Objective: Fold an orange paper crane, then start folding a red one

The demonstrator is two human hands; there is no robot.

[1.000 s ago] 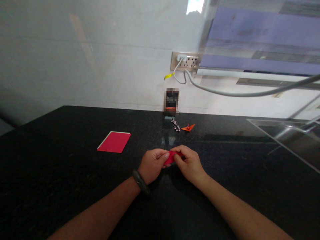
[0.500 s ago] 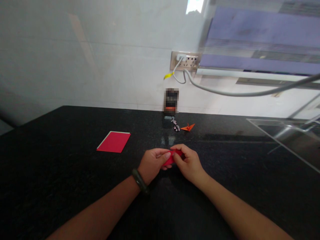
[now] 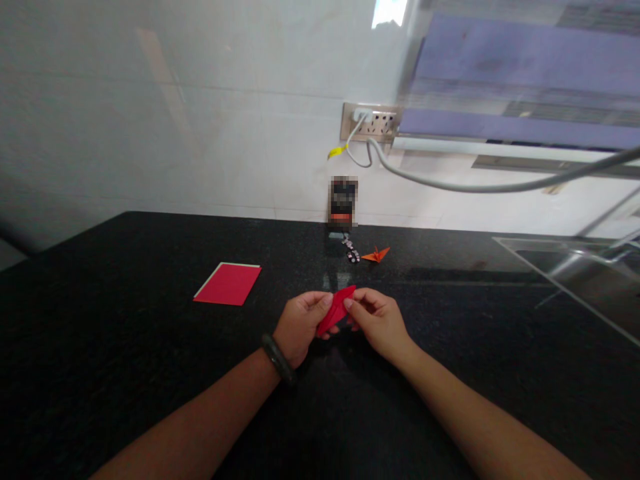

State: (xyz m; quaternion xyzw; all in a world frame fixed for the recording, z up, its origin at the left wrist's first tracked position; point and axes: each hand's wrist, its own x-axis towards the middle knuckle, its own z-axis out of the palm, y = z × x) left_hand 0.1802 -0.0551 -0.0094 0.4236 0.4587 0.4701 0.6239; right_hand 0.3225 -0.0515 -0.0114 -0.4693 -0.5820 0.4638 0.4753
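Observation:
Between my two hands is a folded piece of red origami paper, held slanted above the black counter. My left hand pinches its left side, thumb on top and fingers beneath. On the paper's right edge, my right hand closes with thumb and forefinger. A dark bangle circles the left wrist. Beyond the hands, a small orange paper crane rests on the counter. To the left lies a flat stack of red paper squares with a pale edge showing at the back.
A blurred dark box-like object stands against the wall, a patterned strap trailing from it. White cables run from the wall socket across the upper right. At right, a metal sink is set into the counter.
The red paper has been turned, and more of its folded, pointed shape now shows. My right hand's fingers have shifted down along its right edge; the left hand moved slightly left.

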